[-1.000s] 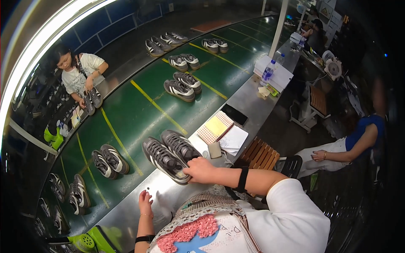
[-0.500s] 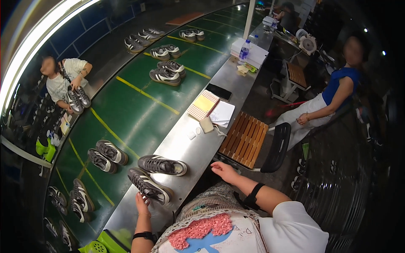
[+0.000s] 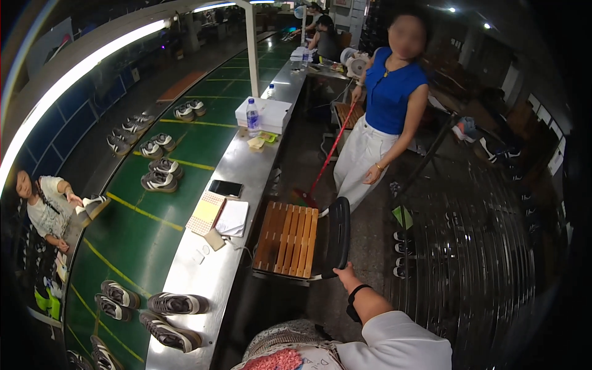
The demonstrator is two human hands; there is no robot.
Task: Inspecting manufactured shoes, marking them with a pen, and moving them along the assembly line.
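The right hand (image 3: pixel 348 277) had its fingers against the lower end of the slatted chair's (image 3: pixel 287 240) black backrest (image 3: pixel 340 231), their grip unclear; the slatted chair stood beside the desk's (image 3: pixel 242 163) right edge.

glare whitens the metal counter (image 3: pixel 200 280), edges dark.

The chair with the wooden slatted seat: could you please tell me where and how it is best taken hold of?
Probably take the chair by the near end of its black backrest, coming from the wearer's side with the right hand. That narrow end is at the fingertips, while the broad seat lies beyond, towards the metal counter.
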